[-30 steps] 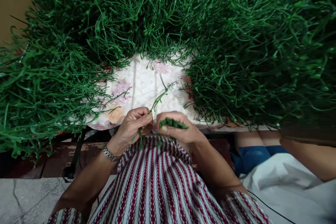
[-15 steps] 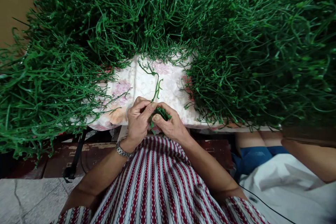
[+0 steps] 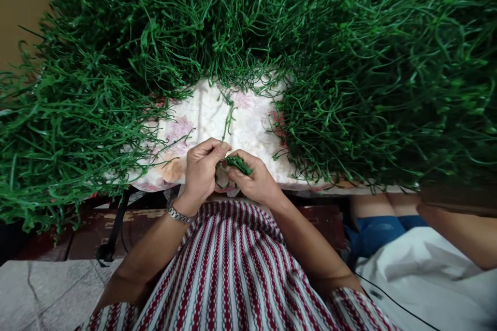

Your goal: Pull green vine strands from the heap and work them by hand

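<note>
Between thumb and fingers my left hand (image 3: pixel 204 168) pinches a thin green plastic-looking stem (image 3: pixel 228 123), whose branched end points away from me over the cloth. My right hand (image 3: pixel 252 176) is closed around a small bunch of green stems (image 3: pixel 239 164). Both hands are close together at the near edge of the flowered tablecloth (image 3: pixel 248 124), fingertips almost touching. A loose end of green hangs below them, and where it joins is hidden by the fingers.
Tall heaps of green stems (image 3: pixel 233 20) line the far side, the left (image 3: pixel 77 134) and the right (image 3: pixel 373 98) of the cloth. A dark red wooden bench (image 3: pixel 97 232) shows below the table. Another person in a white garment (image 3: pixel 419 274) sits at my right.
My left hand has turned slightly and shifted a little, and the stem it pinches now stands straighter. The bunch in my right hand shows more openly as the hands part slightly.
</note>
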Action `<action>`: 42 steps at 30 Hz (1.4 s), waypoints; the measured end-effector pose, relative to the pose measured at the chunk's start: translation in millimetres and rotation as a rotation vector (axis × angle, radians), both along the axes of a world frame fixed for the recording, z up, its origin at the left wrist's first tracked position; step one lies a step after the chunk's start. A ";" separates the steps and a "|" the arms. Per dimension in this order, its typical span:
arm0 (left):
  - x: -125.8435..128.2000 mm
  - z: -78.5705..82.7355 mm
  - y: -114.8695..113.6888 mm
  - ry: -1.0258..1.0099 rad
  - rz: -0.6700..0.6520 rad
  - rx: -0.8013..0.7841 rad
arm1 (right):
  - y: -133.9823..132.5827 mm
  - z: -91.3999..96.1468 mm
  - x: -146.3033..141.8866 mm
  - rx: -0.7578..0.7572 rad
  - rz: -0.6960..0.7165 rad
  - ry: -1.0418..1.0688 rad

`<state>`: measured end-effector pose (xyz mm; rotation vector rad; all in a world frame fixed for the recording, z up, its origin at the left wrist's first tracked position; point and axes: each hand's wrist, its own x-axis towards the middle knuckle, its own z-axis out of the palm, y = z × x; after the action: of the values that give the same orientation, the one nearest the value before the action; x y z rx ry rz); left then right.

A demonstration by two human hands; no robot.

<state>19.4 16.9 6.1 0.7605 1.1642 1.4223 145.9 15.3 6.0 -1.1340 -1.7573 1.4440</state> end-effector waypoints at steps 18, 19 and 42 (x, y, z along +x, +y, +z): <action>-1.8 7.1 37.7 -0.244 0.100 -0.172 | -35.5 5.7 -14.6 0.390 0.151 -0.212; -3.3 8.7 39.1 -0.219 0.101 -0.135 | -37.1 7.5 -12.8 0.387 0.177 -0.213; 9.9 6.2 27.0 -0.413 0.005 -0.078 | 10.2 -0.4 -10.3 0.455 -0.079 -0.352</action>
<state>29.3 43.9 12.3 0.3828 0.8938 1.4446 135.7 25.5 5.6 -1.2352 -2.1103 0.7656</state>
